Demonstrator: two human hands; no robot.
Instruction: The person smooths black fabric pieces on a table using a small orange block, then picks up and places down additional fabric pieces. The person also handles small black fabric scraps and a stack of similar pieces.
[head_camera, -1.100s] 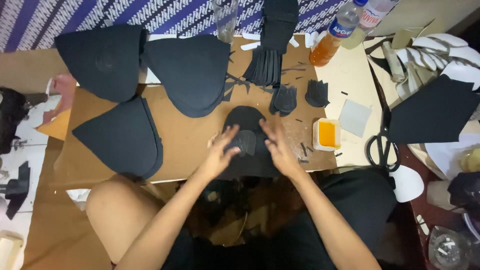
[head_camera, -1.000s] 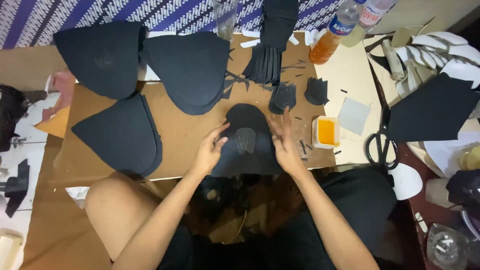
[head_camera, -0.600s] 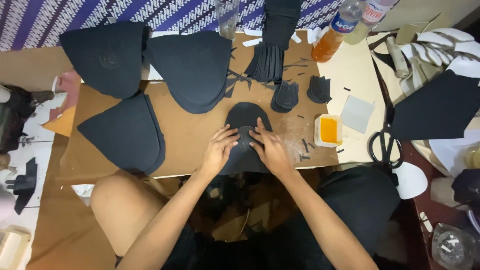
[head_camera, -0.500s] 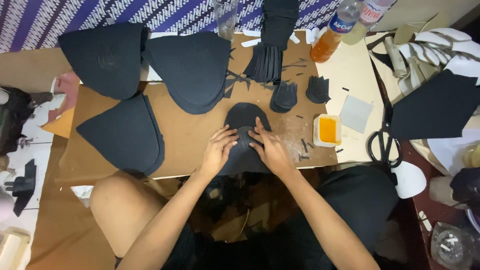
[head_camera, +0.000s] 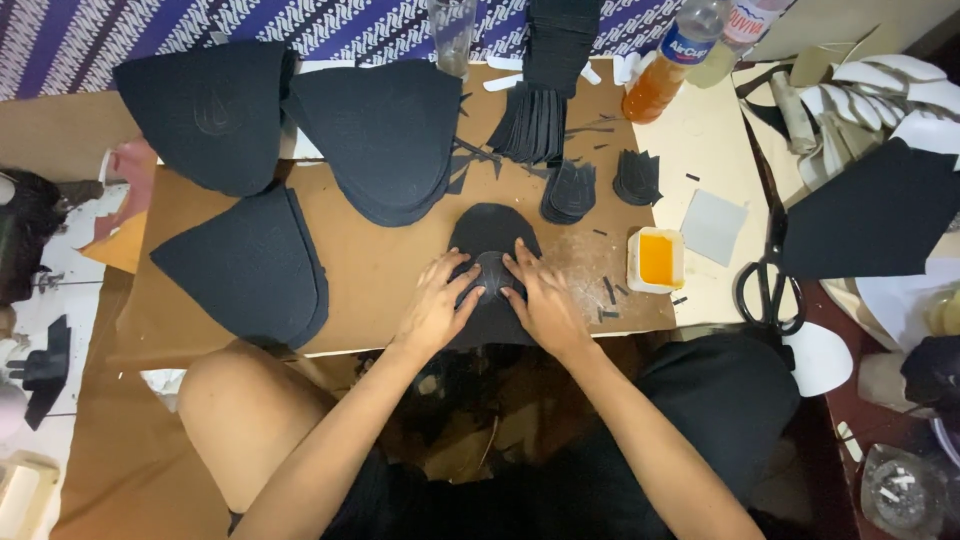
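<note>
- Brown cardboard sheet (head_camera: 380, 270) serves as the work surface, laid across the middle of the view.
- Three stacks of large black rounded panels: one at upper left (head_camera: 205, 110), one at upper centre (head_camera: 385, 135), one at lower left (head_camera: 250, 270) overhanging the board's near edge.
- Large black pointed sheet (head_camera: 870, 215) at right, lying partly over white cut pieces.
- Black shaped piece (head_camera: 490, 235) lies flat at the board's near edge, centre; a smaller black patch (head_camera: 490, 275) sits on top of it, between the two hands.
- Left hand (head_camera: 435, 305) lies flat, fingers spread, pressing on the piece and touching the patch's left side (nothing grasped).
- Right hand (head_camera: 545, 300) lies flat likewise, fingers spread, pressing at the patch's right side.
- Black scissors (head_camera: 768, 280) lie off the board at right, just beside the pointed sheet.
- Plastic bottle of orange liquid (head_camera: 665, 65) stands at the board's far corner.
- White tub of yellow-orange paste (head_camera: 657, 260) stands near the right hand.
- Two small fanned stacks of black cut pieces (head_camera: 570, 190) lie beyond the shaped piece.
</note>
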